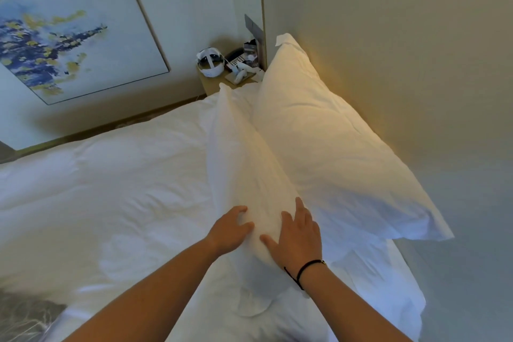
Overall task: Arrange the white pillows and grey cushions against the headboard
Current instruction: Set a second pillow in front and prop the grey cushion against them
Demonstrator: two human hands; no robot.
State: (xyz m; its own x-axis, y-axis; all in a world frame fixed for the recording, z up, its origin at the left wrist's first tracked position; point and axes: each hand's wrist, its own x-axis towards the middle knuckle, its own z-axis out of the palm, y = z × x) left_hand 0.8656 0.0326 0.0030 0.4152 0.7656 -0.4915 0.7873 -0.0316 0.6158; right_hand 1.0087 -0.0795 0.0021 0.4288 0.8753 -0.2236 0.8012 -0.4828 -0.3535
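Head view — both hands, left (231, 228) and right (298, 233), press flat-fingered on front pillow (249, 164).

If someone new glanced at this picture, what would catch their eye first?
Two white pillows fill the middle: the rear pillow leans on the headboard, the front pillow stands before it. The left hand and right hand press its near end. A blue-and-yellow painting hangs upper left.

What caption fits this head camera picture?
Both hands, left hand and right hand, press the front pillow toward the headboard.
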